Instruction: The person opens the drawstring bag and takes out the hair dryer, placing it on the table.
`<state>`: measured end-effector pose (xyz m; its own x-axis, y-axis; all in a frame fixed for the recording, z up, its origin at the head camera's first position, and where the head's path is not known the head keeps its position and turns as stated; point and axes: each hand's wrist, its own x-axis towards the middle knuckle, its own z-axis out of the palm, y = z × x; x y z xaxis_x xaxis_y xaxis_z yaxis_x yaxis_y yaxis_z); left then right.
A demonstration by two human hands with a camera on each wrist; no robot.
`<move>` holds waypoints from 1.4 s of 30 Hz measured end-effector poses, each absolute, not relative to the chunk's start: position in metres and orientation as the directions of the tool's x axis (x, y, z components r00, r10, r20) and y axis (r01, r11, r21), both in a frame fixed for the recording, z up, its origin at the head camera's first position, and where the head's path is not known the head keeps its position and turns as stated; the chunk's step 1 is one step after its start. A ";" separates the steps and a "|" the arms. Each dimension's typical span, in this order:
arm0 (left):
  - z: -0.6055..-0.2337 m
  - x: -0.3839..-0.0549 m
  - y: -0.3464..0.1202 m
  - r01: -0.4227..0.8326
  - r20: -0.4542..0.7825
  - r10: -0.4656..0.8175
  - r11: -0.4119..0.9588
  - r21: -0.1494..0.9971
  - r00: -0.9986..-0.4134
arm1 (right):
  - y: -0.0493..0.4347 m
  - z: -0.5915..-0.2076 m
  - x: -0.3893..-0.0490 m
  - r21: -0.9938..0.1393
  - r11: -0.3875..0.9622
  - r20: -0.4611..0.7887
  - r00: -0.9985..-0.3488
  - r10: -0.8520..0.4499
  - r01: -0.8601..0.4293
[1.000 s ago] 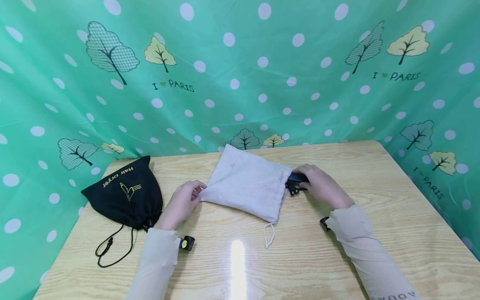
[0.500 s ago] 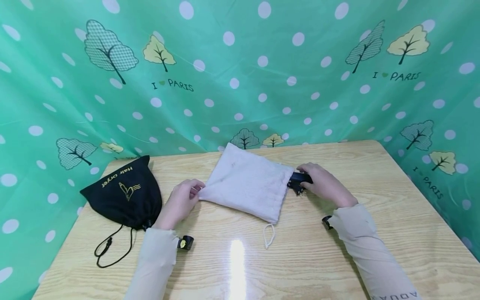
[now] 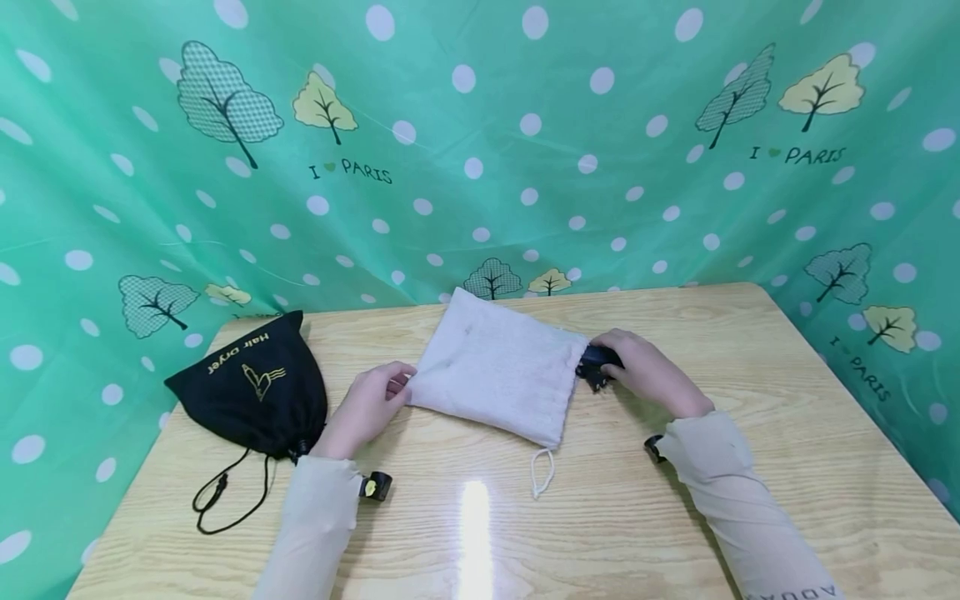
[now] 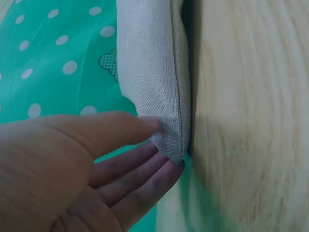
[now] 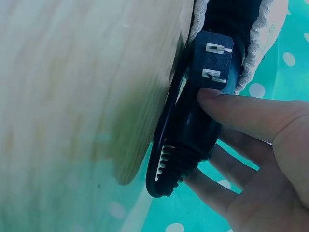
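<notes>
A pale grey drawstring bag (image 3: pixel 495 367) lies in the middle of the table, its mouth to the right. My left hand (image 3: pixel 371 408) pinches the bag's near left corner; in the left wrist view the thumb lies on the fabric and the fingers are beneath. From the mouth sticks a black handle (image 5: pixel 193 121) of a corded appliance, the rest hidden in the bag. My right hand (image 3: pixel 648 371) grips this handle between thumb and fingers. A two-pin plug (image 5: pixel 212 60) lies against the handle by the thumb, and the cord loops from a ribbed sleeve (image 5: pixel 176 164) at its end.
A black drawstring bag (image 3: pixel 258 383) with gold "Hair Dryer" lettering lies at the left, its black cord (image 3: pixel 232 525) looped on the wooden table (image 3: pixel 600 517). The grey bag's white cord loop (image 3: pixel 542 473) hangs toward the front. A green dotted curtain (image 3: pixel 465 167) encloses the back and sides.
The bag's mouth, the handle and my right hand have shifted slightly right since a second ago. My left hand stays at the corner. The head view has shifted a little.
</notes>
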<state>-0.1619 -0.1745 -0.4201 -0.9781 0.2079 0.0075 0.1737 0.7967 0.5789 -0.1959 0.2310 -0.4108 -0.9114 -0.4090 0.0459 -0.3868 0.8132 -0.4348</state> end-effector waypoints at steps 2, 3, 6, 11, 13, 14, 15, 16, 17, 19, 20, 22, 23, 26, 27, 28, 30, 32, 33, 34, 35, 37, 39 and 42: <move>-0.421 -0.162 -0.174 0.167 0.002 0.204 0.796 0.582 -0.979 | 0.231 -0.411 -0.196 -0.436 0.810 0.050 -0.909 -0.413 -0.392; -0.421 -0.162 -0.173 0.165 0.002 0.201 0.796 0.582 -0.980 | 0.231 -0.411 -0.196 -0.438 0.810 0.049 -0.910 -0.412 -0.390; -0.421 -0.163 -0.174 0.163 0.007 0.196 0.795 0.585 -0.981 | 0.231 -0.410 -0.195 -0.441 0.809 0.053 -0.910 -0.410 -0.390; -0.420 -0.163 -0.177 0.161 0.011 0.190 0.795 0.585 -0.982 | 0.235 -0.410 -0.195 -0.434 0.801 0.074 -0.903 -0.424 -0.412; -0.420 -0.163 -0.179 0.166 0.016 0.194 0.791 0.589 -0.981 | 0.237 -0.410 -0.196 -0.423 0.802 0.083 -0.899 -0.429 -0.422; -0.420 -0.163 -0.179 0.170 0.019 0.197 0.788 0.592 -0.980 | 0.238 -0.410 -0.196 -0.419 0.803 0.088 -0.899 -0.428 -0.424; -0.419 -0.163 -0.180 0.175 0.022 0.201 0.784 0.595 -0.979 | 0.240 -0.409 -0.196 -0.412 0.806 0.092 -0.899 -0.427 -0.425; -0.419 -0.163 -0.180 0.185 0.028 0.211 0.779 0.599 -0.977 | 0.241 -0.409 -0.196 -0.406 0.809 0.096 -0.900 -0.425 -0.425; -0.419 -0.163 -0.181 0.190 0.029 0.216 0.775 0.603 -0.976 | 0.243 -0.409 -0.197 -0.401 0.810 0.098 -0.900 -0.425 -0.427; -0.420 -0.164 -0.181 0.193 0.029 0.222 0.769 0.609 -0.975 | 0.245 -0.409 -0.197 -0.397 0.812 0.100 -0.899 -0.425 -0.428; -0.420 -0.164 -0.181 0.195 0.029 0.225 0.767 0.611 -0.974 | 0.246 -0.410 -0.198 -0.395 0.811 0.102 -0.898 -0.428 -0.432; -0.421 -0.164 -0.181 0.201 0.031 0.232 0.764 0.613 -0.972 | 0.246 -0.410 -0.198 -0.394 0.807 0.100 -0.894 -0.437 -0.439; -0.421 -0.164 -0.181 0.192 0.025 0.225 0.765 0.615 -0.974 | 0.246 -0.409 -0.198 -0.395 0.805 0.098 -0.892 -0.442 -0.442; -0.422 -0.164 -0.182 0.179 0.024 0.210 0.766 0.617 -0.978 | 0.246 -0.408 -0.197 -0.397 0.810 0.081 -0.895 -0.438 -0.432; -0.422 -0.164 -0.182 0.177 0.026 0.204 0.768 0.615 -0.979 | 0.247 -0.408 -0.197 -0.398 0.812 0.074 -0.897 -0.436 -0.427; -0.422 -0.164 -0.183 0.170 0.026 0.196 0.769 0.616 -0.980 | 0.246 -0.407 -0.197 -0.400 0.813 0.069 -0.898 -0.435 -0.424; -0.423 -0.164 -0.183 0.162 0.029 0.184 0.772 0.615 -0.983 | 0.245 -0.405 -0.197 -0.412 0.812 0.053 -0.901 -0.432 -0.413; -0.423 -0.164 -0.183 0.161 0.027 0.184 0.768 0.620 -0.982 | 0.244 -0.404 -0.196 -0.426 0.810 0.036 -0.902 -0.431 -0.403; -0.424 -0.164 -0.183 0.159 0.020 0.187 0.765 0.624 -0.982 | 0.243 -0.404 -0.196 -0.433 0.808 0.028 -0.902 -0.430 -0.398; -0.424 -0.164 -0.182 0.157 0.014 0.191 0.761 0.629 -0.981 | 0.241 -0.404 -0.196 -0.437 0.809 0.021 -0.903 -0.429 -0.394; -0.424 -0.164 -0.181 0.156 0.007 0.197 0.757 0.634 -0.980 | 0.240 -0.404 -0.196 -0.440 0.811 0.013 -0.906 -0.424 -0.386; -0.425 -0.164 -0.179 0.157 0.000 0.206 0.749 0.644 -0.979 | 0.238 -0.406 -0.195 -0.427 0.822 0.004 -0.909 -0.416 -0.378; -0.426 -0.164 -0.178 0.162 0.003 0.210 0.747 0.645 -0.978 | 0.236 -0.408 -0.195 -0.406 0.833 0.007 -0.912 -0.409 -0.376; -0.426 -0.164 -0.176 0.170 0.023 0.204 0.746 0.644 -0.979 | 0.234 -0.409 -0.195 -0.366 0.847 0.027 -0.914 -0.404 -0.386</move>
<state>-0.1639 -0.1758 -0.4260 -0.9788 0.2037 0.0232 0.1705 0.7459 0.6439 -0.1946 0.2336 -0.4094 -0.9142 -0.4045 0.0273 -0.3857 0.8471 -0.3656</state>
